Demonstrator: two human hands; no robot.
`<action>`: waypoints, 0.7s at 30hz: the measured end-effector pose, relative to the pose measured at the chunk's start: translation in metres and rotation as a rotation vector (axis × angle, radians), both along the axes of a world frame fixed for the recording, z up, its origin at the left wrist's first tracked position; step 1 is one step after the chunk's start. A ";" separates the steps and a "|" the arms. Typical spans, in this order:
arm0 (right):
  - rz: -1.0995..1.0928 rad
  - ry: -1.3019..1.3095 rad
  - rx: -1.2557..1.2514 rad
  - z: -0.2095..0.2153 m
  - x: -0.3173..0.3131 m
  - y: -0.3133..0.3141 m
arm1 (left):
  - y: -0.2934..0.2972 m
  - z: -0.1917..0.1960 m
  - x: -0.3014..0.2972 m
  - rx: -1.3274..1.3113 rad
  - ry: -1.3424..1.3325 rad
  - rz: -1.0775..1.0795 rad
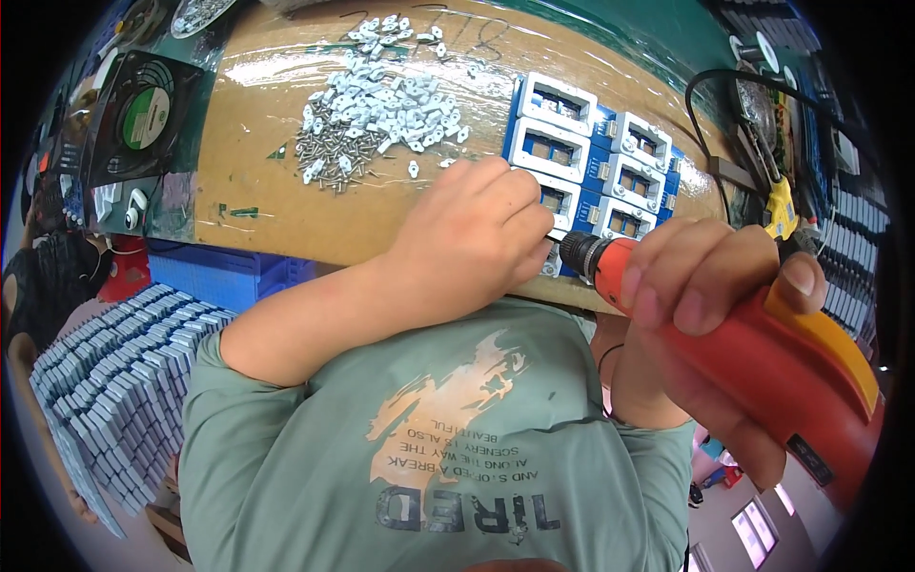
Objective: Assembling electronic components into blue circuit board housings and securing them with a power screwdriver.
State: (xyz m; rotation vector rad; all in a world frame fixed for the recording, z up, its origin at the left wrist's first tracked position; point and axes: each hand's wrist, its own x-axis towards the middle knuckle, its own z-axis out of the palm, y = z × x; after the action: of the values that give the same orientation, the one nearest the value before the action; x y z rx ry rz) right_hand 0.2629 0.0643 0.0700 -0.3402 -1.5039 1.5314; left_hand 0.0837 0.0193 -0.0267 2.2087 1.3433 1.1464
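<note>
My right hand [701, 272] is wrapped round a red electric screwdriver [762, 391] with a black chuck and a yellow lever. Its chuck points left, toward the lower edge of a blue circuit board panel [598, 153] on the bench. White rectangular frames [562, 88] stand in two columns on that panel. Beside the tool's tip, my left hand [472, 234] is closed with its fingers curled down at the panel's near left corner. Whatever its fingertips hold is hidden. Farther off lie a heap of small white plastic clips [391, 100] and a pile of screws [338, 157].
A black fan [148, 114] stands at the bench's left end. Below it are a blue crate [205, 272] and tall stacks of boards [124, 381], near another person [57, 276]. On the right are a black cable [701, 105], a wire spool [758, 52] and a yellow-handled tool [782, 210].
</note>
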 end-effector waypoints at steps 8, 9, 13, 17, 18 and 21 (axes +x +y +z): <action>0.250 0.039 0.244 -0.013 -0.011 0.019 | -0.004 0.000 -0.003 -0.066 -0.025 0.025; 0.252 0.032 0.246 -0.011 -0.012 0.019 | -0.003 0.001 -0.001 -0.078 -0.025 0.020; 0.271 0.010 0.294 -0.012 -0.016 0.021 | -0.004 0.001 0.002 -0.065 -0.028 0.054; 0.260 -0.014 0.253 -0.010 -0.011 0.020 | -0.003 0.002 0.005 -0.063 -0.045 0.048; 0.270 -0.011 0.253 -0.012 -0.012 0.020 | -0.004 0.001 0.004 -0.070 -0.037 0.055; 0.243 -0.017 0.252 -0.017 -0.016 0.018 | -0.006 0.001 0.002 -0.100 -0.026 0.063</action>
State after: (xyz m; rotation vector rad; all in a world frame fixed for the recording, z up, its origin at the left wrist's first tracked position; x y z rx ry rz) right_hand 0.2468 0.0822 0.0534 -0.0238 -1.7800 1.5019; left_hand 0.0858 0.0137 -0.0258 2.0891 1.4364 1.1005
